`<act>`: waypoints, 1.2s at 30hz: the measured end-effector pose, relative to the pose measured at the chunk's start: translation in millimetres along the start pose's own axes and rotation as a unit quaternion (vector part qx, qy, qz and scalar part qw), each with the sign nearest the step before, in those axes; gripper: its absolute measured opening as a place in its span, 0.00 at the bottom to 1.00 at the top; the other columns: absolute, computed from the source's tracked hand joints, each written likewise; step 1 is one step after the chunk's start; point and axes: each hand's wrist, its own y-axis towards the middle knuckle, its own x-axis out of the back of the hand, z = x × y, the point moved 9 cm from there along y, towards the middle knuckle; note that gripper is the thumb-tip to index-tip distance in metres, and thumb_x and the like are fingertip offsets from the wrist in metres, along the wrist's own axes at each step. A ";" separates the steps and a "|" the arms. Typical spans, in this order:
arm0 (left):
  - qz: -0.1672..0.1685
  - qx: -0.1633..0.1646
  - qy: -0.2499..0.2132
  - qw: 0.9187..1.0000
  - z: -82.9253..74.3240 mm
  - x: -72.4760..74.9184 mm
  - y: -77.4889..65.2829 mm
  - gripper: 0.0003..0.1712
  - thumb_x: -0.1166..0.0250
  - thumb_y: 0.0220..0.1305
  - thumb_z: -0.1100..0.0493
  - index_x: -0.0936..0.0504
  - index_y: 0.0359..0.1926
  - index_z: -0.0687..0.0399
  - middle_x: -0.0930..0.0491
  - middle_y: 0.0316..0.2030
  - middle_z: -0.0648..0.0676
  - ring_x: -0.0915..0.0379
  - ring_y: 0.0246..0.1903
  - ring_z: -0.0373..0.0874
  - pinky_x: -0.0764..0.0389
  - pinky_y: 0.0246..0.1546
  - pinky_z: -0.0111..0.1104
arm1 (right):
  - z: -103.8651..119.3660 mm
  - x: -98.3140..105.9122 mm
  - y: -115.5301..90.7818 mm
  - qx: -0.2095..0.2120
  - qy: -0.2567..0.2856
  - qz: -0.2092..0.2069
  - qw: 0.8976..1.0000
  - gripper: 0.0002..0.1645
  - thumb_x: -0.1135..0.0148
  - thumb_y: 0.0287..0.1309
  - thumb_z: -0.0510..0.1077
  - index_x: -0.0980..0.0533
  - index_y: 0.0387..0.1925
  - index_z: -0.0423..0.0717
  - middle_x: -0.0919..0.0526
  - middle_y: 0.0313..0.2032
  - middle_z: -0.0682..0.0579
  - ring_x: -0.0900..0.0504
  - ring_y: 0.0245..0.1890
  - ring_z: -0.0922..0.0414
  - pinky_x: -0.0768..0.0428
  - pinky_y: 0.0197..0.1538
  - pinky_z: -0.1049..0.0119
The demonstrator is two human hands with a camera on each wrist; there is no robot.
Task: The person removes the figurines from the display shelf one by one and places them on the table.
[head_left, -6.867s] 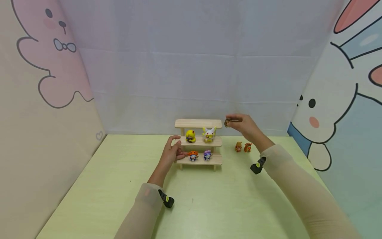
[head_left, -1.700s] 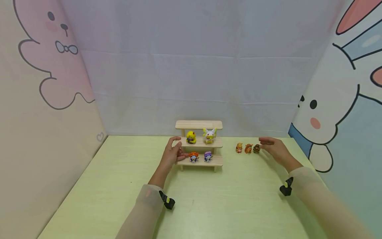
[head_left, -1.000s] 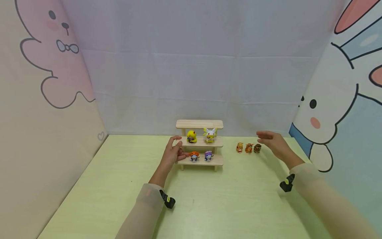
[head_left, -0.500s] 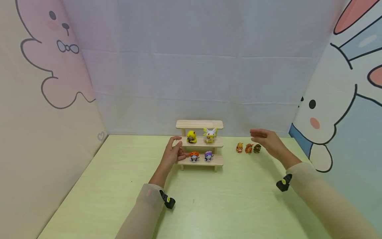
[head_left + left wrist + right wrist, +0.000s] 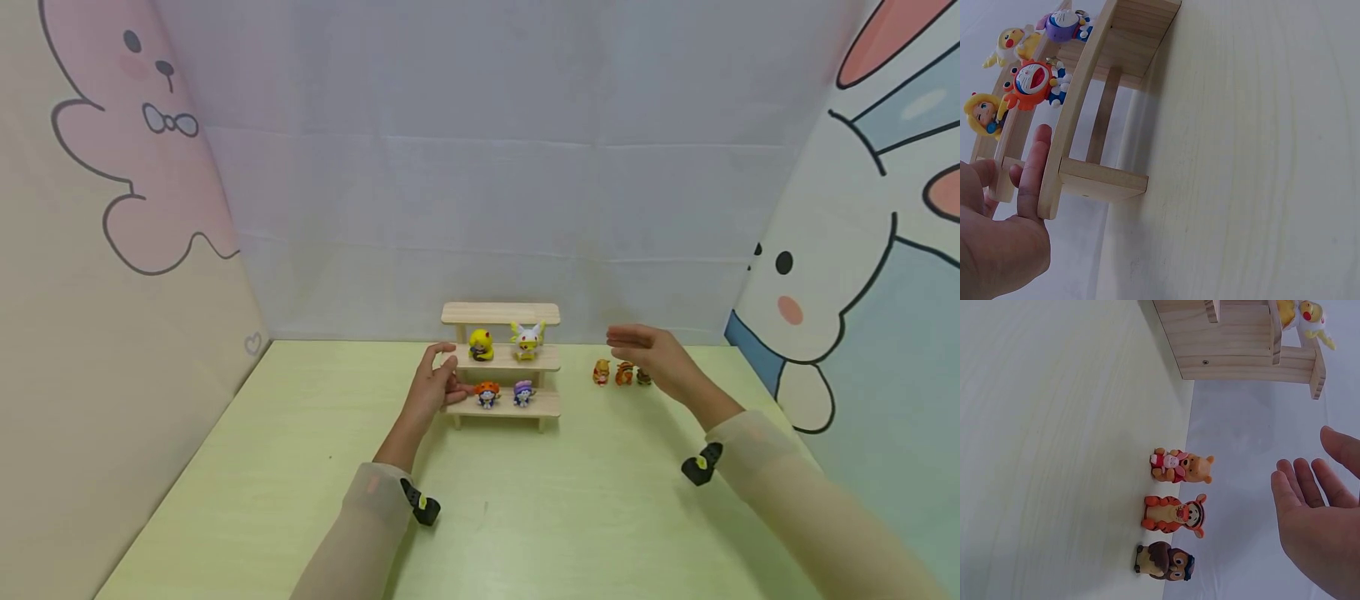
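Note:
My left hand (image 5: 432,385) grips the left end of a three-tier wooden display shelf (image 5: 500,313), one finger lying along the bottom tier. A yellow-haired figurine (image 5: 481,345) and a white-and-yellow eared figurine (image 5: 527,340) stand on the middle tier. On the bottom tier are an orange-hooded cat figurine (image 5: 1034,82) and a purple-hatted one (image 5: 522,393). My right hand (image 5: 660,354) hovers palm-left with straight fingers, holding nothing. Below it stand a bear figurine (image 5: 1185,467), a tiger figurine (image 5: 1175,514) and an owl figurine (image 5: 1165,561), side by side on the table.
The pale wood-grain table (image 5: 480,517) ends at a white cloth backdrop (image 5: 480,192). Side panels carry a printed pink bear (image 5: 165,192) on the left and a white rabbit (image 5: 832,275) on the right.
The owl, earlier in my right hand beside the top tier, now stands right of the tiger. My right hand has released it and drifted left above the row. My left hand stays put.

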 end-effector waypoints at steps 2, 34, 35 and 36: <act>0.007 0.005 -0.002 1.000 -4.2 -0.9 -3.0 0.26 0.50 0.83 0.54 0.38 0.75 0.52 0.27 0.31 0.58 0.12 0.37 0.56 0.11 0.42 0.42 | 2.3 -3.0 0.1 0.003 -0.005 0.002 1.000 0.36 0.39 0.75 0.49 0.37 0.75 0.39 0.34 0.73 0.34 0.32 0.71 0.39 0.25 0.70 0.56; -0.007 0.000 0.001 1.000 3.7 1.2 2.8 0.24 0.51 0.83 0.52 0.37 0.75 0.48 0.27 0.31 0.57 0.12 0.37 0.55 0.10 0.40 0.41 | 36.8 -61.5 6.4 0.035 0.080 0.043 0.995 0.33 0.37 0.71 0.37 0.35 0.73 0.33 0.30 0.70 0.35 0.32 0.72 0.40 0.21 0.64 0.66; -0.006 0.001 -0.001 1.000 3.6 1.3 2.6 0.25 0.50 0.83 0.52 0.37 0.75 0.48 0.27 0.31 0.57 0.12 0.37 0.56 0.10 0.41 0.41 | 37.2 -63.4 7.0 0.035 0.084 0.044 0.995 0.33 0.37 0.71 0.37 0.35 0.73 0.32 0.31 0.70 0.35 0.32 0.72 0.40 0.21 0.64 0.66; -0.005 0.001 -0.002 1.000 3.1 1.2 2.0 0.25 0.50 0.83 0.52 0.38 0.75 0.49 0.27 0.31 0.57 0.12 0.38 0.56 0.10 0.41 0.41 | 37.8 -65.1 7.5 0.035 0.085 0.045 0.995 0.33 0.37 0.71 0.36 0.35 0.73 0.33 0.31 0.71 0.35 0.32 0.73 0.40 0.21 0.64 0.65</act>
